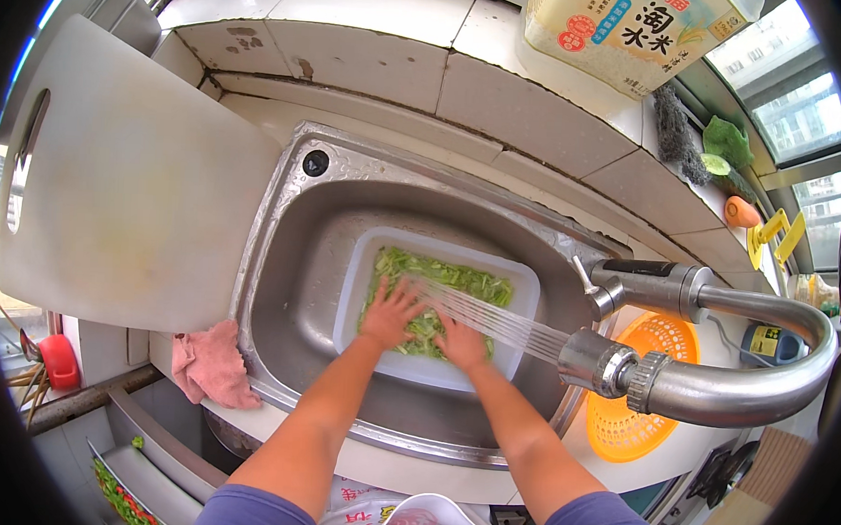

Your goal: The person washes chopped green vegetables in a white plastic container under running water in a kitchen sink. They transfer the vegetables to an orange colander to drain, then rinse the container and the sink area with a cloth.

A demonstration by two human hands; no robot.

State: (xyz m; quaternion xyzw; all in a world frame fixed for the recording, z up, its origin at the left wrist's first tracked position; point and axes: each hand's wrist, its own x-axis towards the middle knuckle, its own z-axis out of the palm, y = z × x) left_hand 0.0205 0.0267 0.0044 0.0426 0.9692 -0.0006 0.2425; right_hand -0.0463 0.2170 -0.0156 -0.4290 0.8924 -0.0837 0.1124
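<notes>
A white plastic tub [438, 374] sits in the stainless steel sink [300, 285], with chopped green vegetable pieces [486, 283] in it. My left hand [390, 314] has its fingers spread over the greens at the tub's left side. Close by on the right, my right hand [463, 342] touches the greens, its fingers apart and its tips partly hidden by spray. Neither hand grips anything that I can see. Streams of water [502, 326] run from the faucet's spray head [595, 362] across the tub towards my hands.
A white cutting board [135, 180] leans left of the sink, above a pink cloth [212, 366]. The curved faucet [746, 389] reaches over an orange plastic colander [628, 430] at right. A rice-washing-water jug [613, 39], steel wool [679, 136] and a carrot piece [741, 212] occupy the ledge.
</notes>
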